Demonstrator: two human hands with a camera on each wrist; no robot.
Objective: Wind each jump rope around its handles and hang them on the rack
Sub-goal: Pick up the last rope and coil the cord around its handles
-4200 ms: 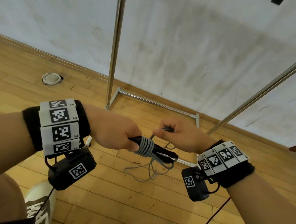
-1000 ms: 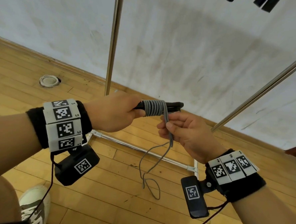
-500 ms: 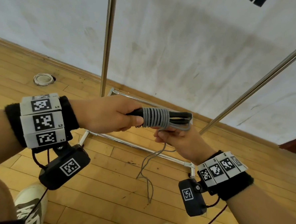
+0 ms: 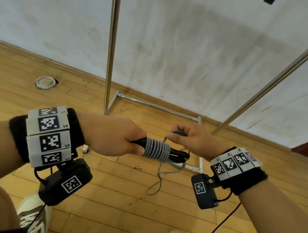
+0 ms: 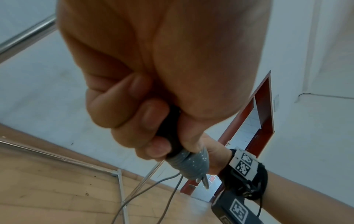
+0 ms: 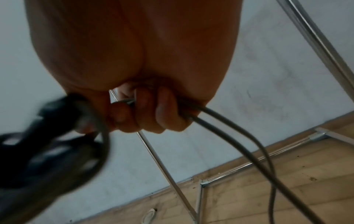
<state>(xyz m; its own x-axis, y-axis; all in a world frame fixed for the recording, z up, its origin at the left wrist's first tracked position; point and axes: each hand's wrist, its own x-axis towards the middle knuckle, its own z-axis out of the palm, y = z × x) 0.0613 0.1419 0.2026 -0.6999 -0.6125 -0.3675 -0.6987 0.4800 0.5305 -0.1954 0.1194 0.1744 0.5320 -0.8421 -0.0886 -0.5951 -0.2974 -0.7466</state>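
Note:
My left hand point(image 4: 116, 137) grips the two black jump rope handles point(image 4: 178, 156) side by side, pointing right. Grey rope coils point(image 4: 157, 150) wrap tightly round their middle. My right hand point(image 4: 189, 140) is above and just behind the handle tips, fingers curled round the doubled grey rope point(image 4: 177, 132). The loose rope tail point(image 4: 159, 179) hangs in a loop below the handles toward the floor. In the left wrist view my fingers point(image 5: 122, 112) close round the black handle point(image 5: 168, 133) above the coils point(image 5: 189, 165). In the right wrist view two rope strands point(image 6: 239, 136) run out of my fist point(image 6: 145, 115).
A metal rack stands by the white wall: an upright pole point(image 4: 111, 50), a slanted pole point(image 4: 270, 85) at right and a base frame point(image 4: 157, 107) on the wooden floor. A round white floor fitting point(image 4: 45, 82) lies left. My shoes point(image 4: 33, 215) show at the bottom edge.
The coil on the handles has grown by more turns and the hanging tail is shorter. My right hand has come from under the handles to above them, carrying the rope over.

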